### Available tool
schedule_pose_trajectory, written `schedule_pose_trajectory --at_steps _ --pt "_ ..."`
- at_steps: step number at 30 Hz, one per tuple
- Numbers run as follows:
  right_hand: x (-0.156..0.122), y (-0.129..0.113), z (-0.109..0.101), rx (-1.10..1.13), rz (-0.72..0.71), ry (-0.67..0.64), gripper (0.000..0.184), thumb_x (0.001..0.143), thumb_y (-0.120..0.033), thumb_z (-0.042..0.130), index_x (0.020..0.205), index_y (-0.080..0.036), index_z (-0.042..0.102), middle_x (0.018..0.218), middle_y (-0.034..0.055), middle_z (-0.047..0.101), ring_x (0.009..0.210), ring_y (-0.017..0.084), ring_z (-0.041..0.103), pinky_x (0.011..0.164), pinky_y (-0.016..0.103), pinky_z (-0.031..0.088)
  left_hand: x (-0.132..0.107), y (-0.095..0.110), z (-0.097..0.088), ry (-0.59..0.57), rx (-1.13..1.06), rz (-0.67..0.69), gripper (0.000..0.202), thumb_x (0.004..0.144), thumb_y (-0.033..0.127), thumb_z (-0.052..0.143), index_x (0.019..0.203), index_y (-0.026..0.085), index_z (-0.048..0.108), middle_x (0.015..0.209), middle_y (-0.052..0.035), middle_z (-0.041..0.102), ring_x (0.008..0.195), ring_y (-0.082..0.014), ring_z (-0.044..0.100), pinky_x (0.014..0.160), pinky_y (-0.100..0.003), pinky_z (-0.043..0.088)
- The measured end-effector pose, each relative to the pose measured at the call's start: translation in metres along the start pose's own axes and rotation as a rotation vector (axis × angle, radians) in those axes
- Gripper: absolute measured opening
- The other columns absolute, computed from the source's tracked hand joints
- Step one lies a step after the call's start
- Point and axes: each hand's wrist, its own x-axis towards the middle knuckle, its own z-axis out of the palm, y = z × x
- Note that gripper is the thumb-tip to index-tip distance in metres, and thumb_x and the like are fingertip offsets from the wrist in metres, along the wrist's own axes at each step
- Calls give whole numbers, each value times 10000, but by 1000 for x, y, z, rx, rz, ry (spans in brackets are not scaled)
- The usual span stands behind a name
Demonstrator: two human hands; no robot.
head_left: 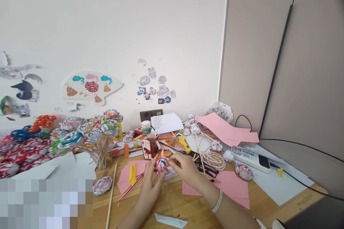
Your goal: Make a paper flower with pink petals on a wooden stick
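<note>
My left hand (151, 182) and my right hand (186, 168) meet over the wooden table (172, 207), both pinching a small pink and white folded paper flower (162, 163). The fingers of each hand close on the flower's sides. A beaded bracelet (217, 201) sits on my right wrist. Pink paper sheets (134, 177) with a yellow strip (132, 174) lie just left of my left hand.
A small bottle of brown liquid (147, 145) stands just behind the flower. Paper flowers on sticks (91, 136) crowd the left. Wooden skewers (199, 145), a pearl string (215, 160), pink sheets (228, 130), a white power strip (251, 157) and cables lie at right.
</note>
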Motion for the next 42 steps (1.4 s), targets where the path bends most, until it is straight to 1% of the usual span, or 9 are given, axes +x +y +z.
schedule_pose_trajectory --at_steps 4,12,19,23,28,30,33,38,42 --pt "0 1 2 -21 4 24 136 857 -239 494 835 -197 622 745 10 643 671 149 565 610 225 355 4 -7 0 -30 -16 -34 404 783 354 552 1169 233 567 1222 -100 578 1200 -267 463 1005 -468 361" --pt "-1 7 8 -225 -54 41 131 868 -199 498 827 -191 622 750 11 661 683 148 602 603 219 367 7 -3 -2 -5 -28 -85 412 664 339 679 1054 209 662 979 -68 691 893 -232 623 860 -406 495" --pt "1 13 10 -466 -83 32 124 880 -197 505 856 -171 624 796 40 682 715 173 633 604 240 392 5 7 -1 -79 -181 -221 481 655 301 678 1118 184 619 1021 -81 673 939 -228 620 823 -367 528" --pt "1 16 10 -484 -143 52 118 891 -203 499 903 -174 613 810 34 679 740 167 634 622 235 402 7 12 -4 -99 -128 -182 485 660 314 686 1119 182 601 990 -82 692 885 -230 641 839 -400 515" --pt "0 14 8 -520 -182 64 93 878 -177 505 883 -166 598 789 35 669 721 171 631 603 239 396 8 11 -7 -136 -107 -146 500 646 264 700 1129 197 587 1113 -95 669 1009 -256 619 897 -417 483" --pt "0 13 8 -520 -202 57 90 877 -184 505 877 -167 593 773 32 664 698 172 627 588 242 391 7 7 -6 -183 -97 -135 552 630 230 706 1163 201 565 1181 -99 638 1067 -257 594 935 -413 459" --pt "-1 9 9 -452 -220 43 85 874 -186 507 879 -173 591 777 25 665 692 166 626 591 239 395 6 2 -3 -176 -55 -116 533 631 207 692 1150 197 572 1204 -105 622 1102 -267 571 956 -425 439" --pt "-4 0 7 -290 -194 14 120 886 -188 477 881 -190 596 828 23 675 765 157 627 656 225 411 5 5 0 -185 -80 -80 405 667 196 647 1070 203 600 1102 -84 664 1017 -245 613 894 -397 485" --pt "-7 -3 4 -197 -152 55 188 918 -220 394 1032 -193 541 913 34 664 806 162 622 691 234 411 4 5 0 -178 -62 -46 359 678 202 648 1034 211 598 1037 -65 674 957 -232 626 842 -375 508"
